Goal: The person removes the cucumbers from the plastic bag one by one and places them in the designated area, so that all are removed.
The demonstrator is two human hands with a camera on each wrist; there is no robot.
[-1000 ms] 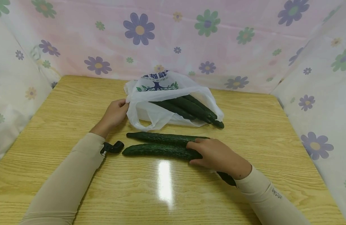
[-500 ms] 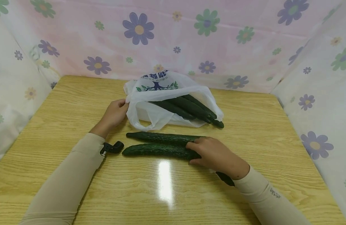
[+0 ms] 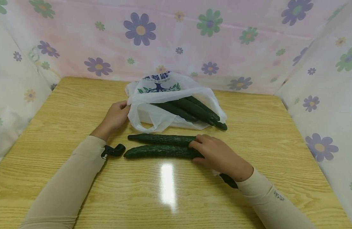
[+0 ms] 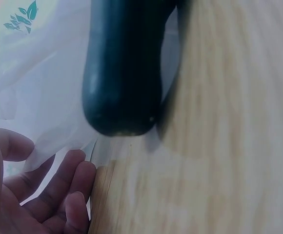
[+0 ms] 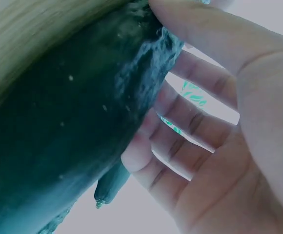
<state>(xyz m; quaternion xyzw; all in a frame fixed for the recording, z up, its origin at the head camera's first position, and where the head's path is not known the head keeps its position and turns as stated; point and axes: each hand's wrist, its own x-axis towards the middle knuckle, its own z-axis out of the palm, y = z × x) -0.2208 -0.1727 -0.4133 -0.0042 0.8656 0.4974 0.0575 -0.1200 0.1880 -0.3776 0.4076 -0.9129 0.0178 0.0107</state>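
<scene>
My left hand [image 3: 114,117] pinches the left edge of a white plastic bag [image 3: 161,96] between thumb and fingers. Several dark green cucumbers [image 3: 193,109] lie inside, their ends poking out at the bag's right. In front of the bag, two more cucumbers lie side by side across the table. My right hand [image 3: 220,156] grips the right end of the nearer cucumber [image 3: 158,151], and its fingers also cover the right end of the farther cucumber [image 3: 164,139]. In the right wrist view, the thumb and fingers sit on opposite sides of a bumpy cucumber [image 5: 78,112].
All of this is on a wood-grain table [image 3: 121,197]. A flower-patterned cloth [image 3: 170,38] hangs behind it and along both sides. A black wrist device [image 3: 114,150] on the left sleeve sits close to the cucumbers' left ends.
My right fingers have shifted slightly away from me, over the farther cucumber, hiding its right end. The left hand and the bag hold nearly still.
</scene>
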